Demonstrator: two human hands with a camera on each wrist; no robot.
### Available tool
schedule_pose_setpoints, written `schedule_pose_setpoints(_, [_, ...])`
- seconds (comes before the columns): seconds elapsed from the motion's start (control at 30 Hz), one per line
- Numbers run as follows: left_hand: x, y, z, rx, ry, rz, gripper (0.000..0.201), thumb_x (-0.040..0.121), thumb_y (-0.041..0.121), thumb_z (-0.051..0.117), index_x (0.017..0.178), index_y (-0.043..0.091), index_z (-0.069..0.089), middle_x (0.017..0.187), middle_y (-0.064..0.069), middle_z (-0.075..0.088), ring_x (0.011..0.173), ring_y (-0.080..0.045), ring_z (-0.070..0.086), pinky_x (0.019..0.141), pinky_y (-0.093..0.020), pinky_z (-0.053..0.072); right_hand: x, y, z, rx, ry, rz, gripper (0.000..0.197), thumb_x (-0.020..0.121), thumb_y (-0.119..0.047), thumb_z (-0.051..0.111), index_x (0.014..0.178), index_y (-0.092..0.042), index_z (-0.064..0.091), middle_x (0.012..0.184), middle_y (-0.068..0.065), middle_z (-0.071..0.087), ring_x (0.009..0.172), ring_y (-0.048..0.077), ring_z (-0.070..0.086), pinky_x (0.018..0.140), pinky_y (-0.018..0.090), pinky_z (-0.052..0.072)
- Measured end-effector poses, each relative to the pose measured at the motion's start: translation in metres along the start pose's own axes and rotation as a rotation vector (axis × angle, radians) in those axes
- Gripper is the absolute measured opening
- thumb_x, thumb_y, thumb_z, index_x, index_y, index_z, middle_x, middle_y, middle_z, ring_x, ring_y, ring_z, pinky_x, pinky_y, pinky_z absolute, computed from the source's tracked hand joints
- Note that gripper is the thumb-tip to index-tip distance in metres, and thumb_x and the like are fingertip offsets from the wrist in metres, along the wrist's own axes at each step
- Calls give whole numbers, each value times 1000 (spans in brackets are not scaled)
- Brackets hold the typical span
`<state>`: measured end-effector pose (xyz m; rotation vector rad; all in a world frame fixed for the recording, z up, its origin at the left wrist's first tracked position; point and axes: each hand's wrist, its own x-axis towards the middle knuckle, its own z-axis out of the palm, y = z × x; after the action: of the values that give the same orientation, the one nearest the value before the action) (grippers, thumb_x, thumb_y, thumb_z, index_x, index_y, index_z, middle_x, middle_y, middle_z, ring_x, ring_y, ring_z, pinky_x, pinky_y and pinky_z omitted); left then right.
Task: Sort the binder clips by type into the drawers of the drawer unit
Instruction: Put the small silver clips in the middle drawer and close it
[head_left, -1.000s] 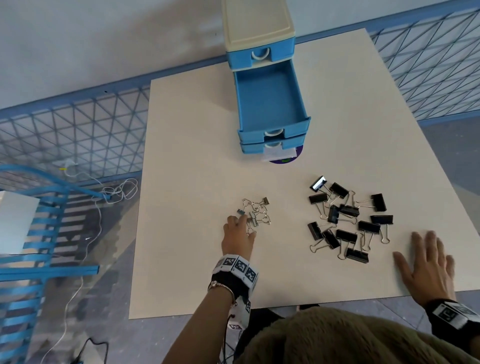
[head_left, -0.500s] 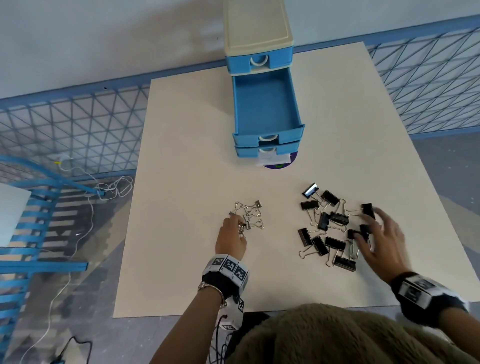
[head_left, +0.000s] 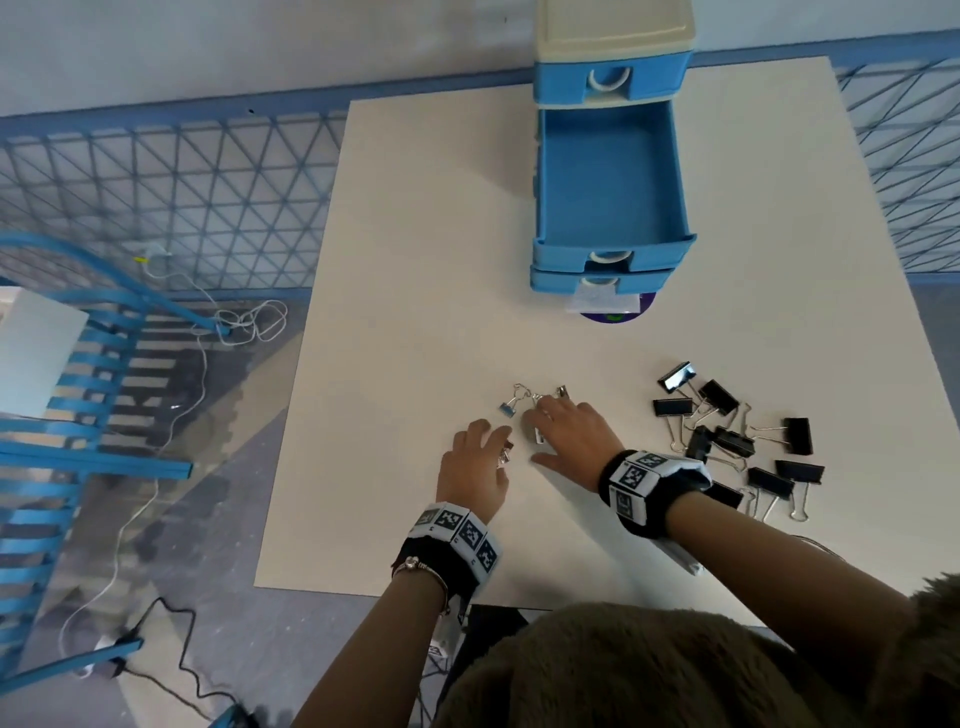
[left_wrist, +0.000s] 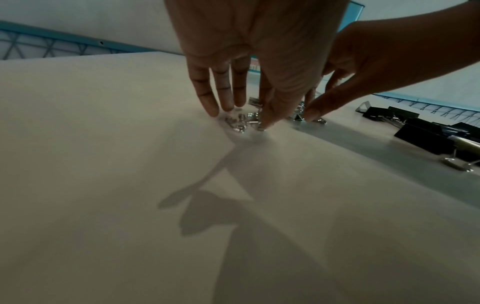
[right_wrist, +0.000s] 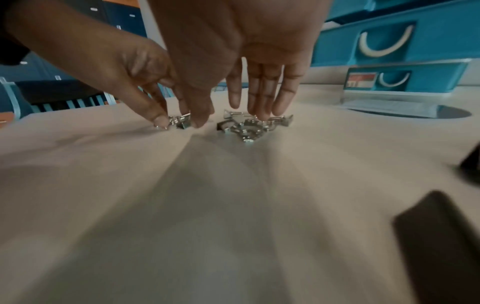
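Observation:
Several small silver binder clips (head_left: 519, 397) lie mid-table, with a spread of larger black clips (head_left: 719, 395) to their right. My left hand (head_left: 475, 462) pinches a few silver clips (left_wrist: 239, 123) between thumb and fingertips at the near-left edge of the pile. Over the pile's right side my right hand (head_left: 566, 431) lies with straight fingers, fingertips (right_wrist: 259, 115) touching the silver clips (right_wrist: 246, 127). The blue drawer unit (head_left: 613, 47) stands at the table's far side. Its middle drawer (head_left: 561, 249) is pulled out and looks empty; the top drawer is closed.
The white table (head_left: 415, 260) ends close to my body. A label holder and purple disc (head_left: 615, 312) sit in front of the unit. Black clips (left_wrist: 415, 133) lie just right of my right wrist. Blue mesh fencing, a blue chair and floor cables are left.
My right hand moved left from the black clips to the silver pile. My left hand stayed at the silver clips and drew a few toward me.

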<state>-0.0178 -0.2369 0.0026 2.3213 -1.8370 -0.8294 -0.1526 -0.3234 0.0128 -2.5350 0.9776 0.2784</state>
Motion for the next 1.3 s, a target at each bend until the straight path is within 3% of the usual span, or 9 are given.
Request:
schedule_pose_setpoints(0.1, [-4,-3,2,-15,-10,-51,56,80,28,63,131,16,43,129,-10,45,114,-30,44,79,-40,48,8,-4,4,-10,-20,62,44,85,-32,59,119,-7,47,125,13,47,113,30,46,86,38,40])
schedule_pose_setpoints(0.23, [-4,4,4,-26,59,-45,35,80,12,65,113,6,56,112,-17,56,101,-36,53,63,-38,52,12,-5,5,51,-20,104,38,84,-28,60,112,-4,51,122,15,48,110,31,47,82,39,44])
schedule_pose_setpoints(0.4, [6,4,-2,147,-98,21,47,23,14,90,60,20,62,59,6,61,52,-11,59,29,-12,33,7,-2,3,171,-48,129,33,84,-19,58,114,-7,51,121,13,46,112,29,43,84,39,45])
schedule_pose_setpoints(0.6, [12,4,-4,211,-74,103,48,15,15,89,53,19,60,51,4,58,46,-10,58,26,-12,29,0,-5,1,200,-20,124,38,82,-9,52,120,-7,50,121,15,47,112,30,44,82,39,46])
schedule_pose_setpoints(0.8, [15,4,-7,233,28,112,42,30,11,89,61,14,62,57,1,62,52,-13,61,31,-14,36,-5,-5,7,155,20,56,26,83,3,48,106,3,58,111,25,56,104,40,54,70,45,51])
schedule_pose_setpoints(0.93, [16,2,-11,97,-75,14,26,86,4,46,112,4,52,114,-12,58,109,-27,51,79,-35,46,-10,3,8,109,-19,81,30,90,-5,41,118,-2,52,122,20,51,113,33,48,80,42,47])
schedule_pose_setpoints(1.07, [15,6,-31,-143,14,-55,20,82,7,51,100,5,60,102,-12,66,96,-29,59,79,-36,48,-8,7,7,63,-20,107,29,88,-8,50,117,-1,53,118,21,53,109,34,51,80,42,47])
schedule_pose_setpoints(1.2, [36,35,-82,-251,148,61,13,81,7,58,92,3,62,96,-11,70,86,-27,65,76,-35,52,-4,4,5,74,-156,141,42,38,-14,90,72,-6,67,70,12,65,56,27,65,38,24,46])
schedule_pose_setpoints(1.3, [64,68,-127,-300,284,163,12,80,5,61,92,3,64,97,-10,72,83,-24,67,74,-25,51,3,6,9,-8,-145,120,45,27,-26,92,62,-14,66,61,4,63,42,16,58,30,18,38])
